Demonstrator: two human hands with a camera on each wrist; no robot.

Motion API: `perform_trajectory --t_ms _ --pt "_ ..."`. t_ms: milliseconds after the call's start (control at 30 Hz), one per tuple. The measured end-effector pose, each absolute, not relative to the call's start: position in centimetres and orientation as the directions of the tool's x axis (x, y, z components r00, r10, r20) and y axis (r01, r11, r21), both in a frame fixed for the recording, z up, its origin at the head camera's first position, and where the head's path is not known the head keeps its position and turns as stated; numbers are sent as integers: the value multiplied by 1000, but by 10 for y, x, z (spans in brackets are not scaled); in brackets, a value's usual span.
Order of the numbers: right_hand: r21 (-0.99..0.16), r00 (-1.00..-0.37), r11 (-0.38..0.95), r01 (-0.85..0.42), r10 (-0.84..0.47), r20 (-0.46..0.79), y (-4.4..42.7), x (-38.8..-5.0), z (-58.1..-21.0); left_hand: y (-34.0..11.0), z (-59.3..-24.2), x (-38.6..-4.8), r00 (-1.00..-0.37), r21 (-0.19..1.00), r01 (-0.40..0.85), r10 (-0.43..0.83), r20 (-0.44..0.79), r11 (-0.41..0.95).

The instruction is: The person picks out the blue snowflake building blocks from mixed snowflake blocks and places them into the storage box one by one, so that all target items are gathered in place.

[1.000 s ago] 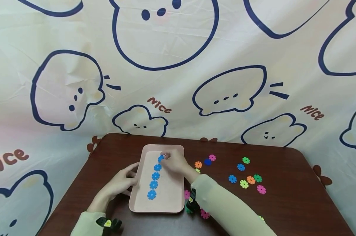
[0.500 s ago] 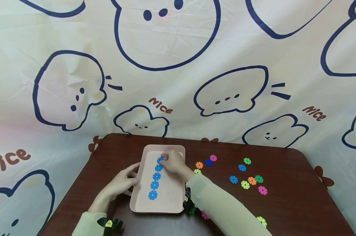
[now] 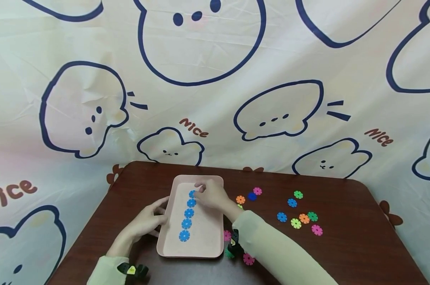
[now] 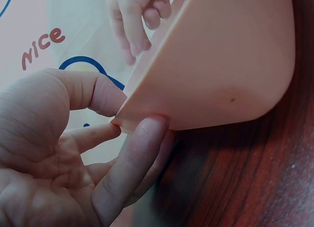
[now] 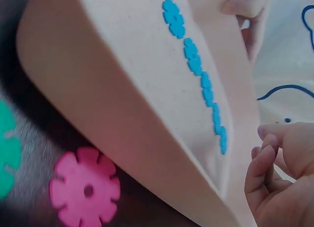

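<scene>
A pale pink tray [image 3: 208,237] stands lengthwise on the table. Several blue notched discs [image 3: 188,213] form a slanting row inside it, seen also as a blue line of discs [image 5: 207,89] in the right wrist view. My left hand [image 3: 148,217] grips the tray's left side; in the left wrist view its thumb and fingers [image 4: 142,153] pinch the wall. Over the tray's far end, my right hand [image 3: 212,196] hovers beside the farthest blue disc [image 3: 192,194], thumb and forefinger parted. In the right wrist view, the right hand [image 5: 282,170] shows nothing held.
Loose notched discs in pink, orange, green, yellow-green and blue, such as an orange disc [image 3: 304,218], lie on the dark wooden table [image 3: 357,237] right of the tray. A pink disc [image 5: 86,187] lies close by its wall. A patterned cloth [image 3: 215,99] hangs behind.
The farthest blue disc has shifted slightly nearer, toward the row. My right fingers have come off it and spread. My left hand has stayed on the tray.
</scene>
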State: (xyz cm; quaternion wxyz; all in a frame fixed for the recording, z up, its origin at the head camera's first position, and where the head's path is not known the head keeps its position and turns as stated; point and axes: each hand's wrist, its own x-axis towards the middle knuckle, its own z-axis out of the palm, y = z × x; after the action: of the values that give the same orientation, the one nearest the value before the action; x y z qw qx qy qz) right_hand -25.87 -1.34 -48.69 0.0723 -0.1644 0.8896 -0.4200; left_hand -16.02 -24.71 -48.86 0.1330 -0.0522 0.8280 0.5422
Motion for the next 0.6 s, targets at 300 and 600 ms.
perform_trajectory --t_ms 300,600 --pt "-739 -909 586 -333 -407 88 19 -249 -466 -246 -490 -161 -954 887 -251 56 -294 387" --pt "-739 -909 582 -341 -404 100 60 -234 -450 -246 -490 -161 -953 882 -261 40 -300 393"
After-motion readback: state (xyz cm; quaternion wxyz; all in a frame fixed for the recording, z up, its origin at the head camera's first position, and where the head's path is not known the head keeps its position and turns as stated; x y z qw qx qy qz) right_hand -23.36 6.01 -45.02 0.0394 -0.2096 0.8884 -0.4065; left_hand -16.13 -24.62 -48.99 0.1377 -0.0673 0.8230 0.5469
